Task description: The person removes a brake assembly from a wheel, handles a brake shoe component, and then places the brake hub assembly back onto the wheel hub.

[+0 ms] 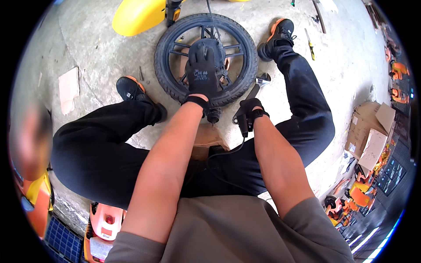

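Note:
A black spoked wheel [251, 70] with a treaded tyre lies on the concrete between my feet. My left hand [201, 74], in a dark glove, rests palm down over the wheel's hub with its fingers stretched out. To the right of the tyre's near edge, my gloved right hand [249, 111] is closed around a black part [242, 125] from which a cable runs toward my lap; its kind is unclear. An adjustable wrench [263, 79] with a dark handle sits beside the tyre, just beyond my right hand. A black cylindrical piece [213, 115] sticks out below my left wrist.
A yellow fender [138, 17] stands beyond the wheel. On the floor are a yellow-handled screwdriver [312, 50] at the right and a cardboard piece [69, 90] at the left. A cardboard box [362, 127] and orange machines [359, 196] line the right. A person [30, 140] is at the left.

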The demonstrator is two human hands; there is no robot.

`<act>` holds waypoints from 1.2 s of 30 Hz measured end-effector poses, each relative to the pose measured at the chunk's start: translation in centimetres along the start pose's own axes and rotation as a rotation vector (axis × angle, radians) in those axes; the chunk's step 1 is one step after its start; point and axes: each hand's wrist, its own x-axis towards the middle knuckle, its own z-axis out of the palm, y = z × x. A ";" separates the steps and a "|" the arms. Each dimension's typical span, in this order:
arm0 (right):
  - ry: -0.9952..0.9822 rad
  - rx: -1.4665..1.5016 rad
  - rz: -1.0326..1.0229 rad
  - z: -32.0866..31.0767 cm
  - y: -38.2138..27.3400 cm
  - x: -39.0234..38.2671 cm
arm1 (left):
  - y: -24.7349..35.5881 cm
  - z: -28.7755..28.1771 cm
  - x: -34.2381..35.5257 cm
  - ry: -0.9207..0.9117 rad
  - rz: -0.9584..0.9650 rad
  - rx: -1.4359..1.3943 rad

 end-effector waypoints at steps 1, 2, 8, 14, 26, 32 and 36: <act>-0.015 -0.151 -0.095 0.6 1.3 1.8 | -0.5 0.5 1.2 0.007 0.114 0.041; -0.028 -0.298 -0.185 1.2 3.0 3.9 | -0.9 1.0 2.4 0.016 0.234 0.077; 0.636 0.198 -0.240 -3.4 -3.4 -2.7 | -4.4 3.8 4.8 -0.239 0.457 0.195; 0.479 0.417 -0.636 -3.4 -6.5 -4.6 | -4.1 4.7 4.3 -0.252 0.494 0.198; 0.168 0.416 -0.691 -2.0 -8.1 -3.3 | -4.3 3.8 6.7 -0.452 0.387 0.210; -0.032 0.614 -0.682 -1.6 -7.4 -1.7 | -4.1 4.5 7.5 -0.448 0.441 0.209; -0.358 1.004 -0.561 -2.8 -8.1 -3.7 | -4.8 4.7 7.4 -0.416 0.437 0.168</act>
